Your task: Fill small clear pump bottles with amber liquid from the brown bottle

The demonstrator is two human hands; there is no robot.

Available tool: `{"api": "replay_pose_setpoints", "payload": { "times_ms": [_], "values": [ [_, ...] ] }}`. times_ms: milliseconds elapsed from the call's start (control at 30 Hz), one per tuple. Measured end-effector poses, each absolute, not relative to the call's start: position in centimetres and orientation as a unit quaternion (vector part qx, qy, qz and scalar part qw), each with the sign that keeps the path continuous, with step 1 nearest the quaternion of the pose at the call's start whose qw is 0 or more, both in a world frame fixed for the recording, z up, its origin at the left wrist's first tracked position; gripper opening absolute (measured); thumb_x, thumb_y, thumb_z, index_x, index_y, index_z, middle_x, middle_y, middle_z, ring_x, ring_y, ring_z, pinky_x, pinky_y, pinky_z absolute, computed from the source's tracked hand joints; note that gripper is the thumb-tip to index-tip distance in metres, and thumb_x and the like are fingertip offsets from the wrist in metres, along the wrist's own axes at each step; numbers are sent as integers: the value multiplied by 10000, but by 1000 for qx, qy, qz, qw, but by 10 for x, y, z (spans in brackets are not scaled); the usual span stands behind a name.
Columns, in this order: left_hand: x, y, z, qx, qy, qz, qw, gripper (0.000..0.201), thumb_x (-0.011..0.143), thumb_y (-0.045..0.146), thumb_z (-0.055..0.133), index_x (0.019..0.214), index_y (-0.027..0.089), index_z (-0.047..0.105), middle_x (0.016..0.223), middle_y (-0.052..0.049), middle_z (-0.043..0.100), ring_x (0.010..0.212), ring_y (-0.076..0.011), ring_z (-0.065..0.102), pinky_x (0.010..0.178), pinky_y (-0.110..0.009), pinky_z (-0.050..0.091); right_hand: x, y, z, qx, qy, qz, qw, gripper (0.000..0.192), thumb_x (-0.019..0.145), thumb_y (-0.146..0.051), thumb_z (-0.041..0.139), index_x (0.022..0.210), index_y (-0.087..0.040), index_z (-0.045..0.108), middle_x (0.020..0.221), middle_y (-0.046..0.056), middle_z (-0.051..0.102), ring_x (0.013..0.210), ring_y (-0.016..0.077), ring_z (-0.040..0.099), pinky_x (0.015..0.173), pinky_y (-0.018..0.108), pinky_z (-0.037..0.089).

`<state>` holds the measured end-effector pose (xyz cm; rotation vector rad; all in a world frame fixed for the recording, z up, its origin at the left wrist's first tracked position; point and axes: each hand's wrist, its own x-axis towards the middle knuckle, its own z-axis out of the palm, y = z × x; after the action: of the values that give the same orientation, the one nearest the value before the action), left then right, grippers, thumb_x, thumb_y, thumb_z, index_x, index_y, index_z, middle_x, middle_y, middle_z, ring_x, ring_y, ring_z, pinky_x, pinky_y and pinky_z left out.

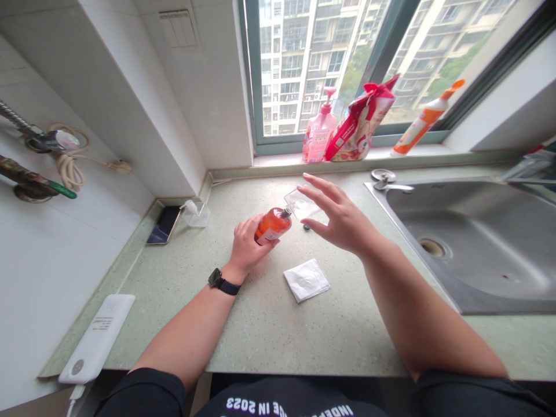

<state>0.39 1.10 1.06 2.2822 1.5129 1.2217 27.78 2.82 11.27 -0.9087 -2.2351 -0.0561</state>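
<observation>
On the counter (269, 324), left hand (245, 246) grips orange-filled bottle (273, 225), tilted.

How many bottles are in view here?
3: an orange bottle in the left hand, a pink pump bottle and an orange-capped white bottle on the windowsill.

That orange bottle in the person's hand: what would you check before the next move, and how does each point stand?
1. Hold on the orange bottle: the left hand wraps its lower part, tilted toward the sink side. Ok.
2. Bottle's top: no cap visible on the neck; whether it is open, cannot tell.
3. Right hand: fingers spread, holding nothing, above a clear plastic piece. Ok.
4. Small dark piece on the counter beneath that hand: what it is, cannot tell.
5. White folded sachet: lies flat, apart from both hands. Ok.
6. Spill on the counter: none seen. Ok.
</observation>
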Motion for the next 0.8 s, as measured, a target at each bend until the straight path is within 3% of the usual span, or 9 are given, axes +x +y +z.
{"api": "replay_pose_setpoints", "payload": {
  "times_ms": [800],
  "values": [
    [7, 8, 8, 753, 481, 435, 112, 777, 809, 579, 919, 1434, 269, 579, 1354, -116, 755, 1106, -313, 767, 1092, -543, 559, 265, 19, 118, -321, -866, -30, 383, 864, 932, -271, 787, 1681, -416, 382, 1751, 64, 425, 1547, 384, 481, 1250, 664, 460]
  ]
}}
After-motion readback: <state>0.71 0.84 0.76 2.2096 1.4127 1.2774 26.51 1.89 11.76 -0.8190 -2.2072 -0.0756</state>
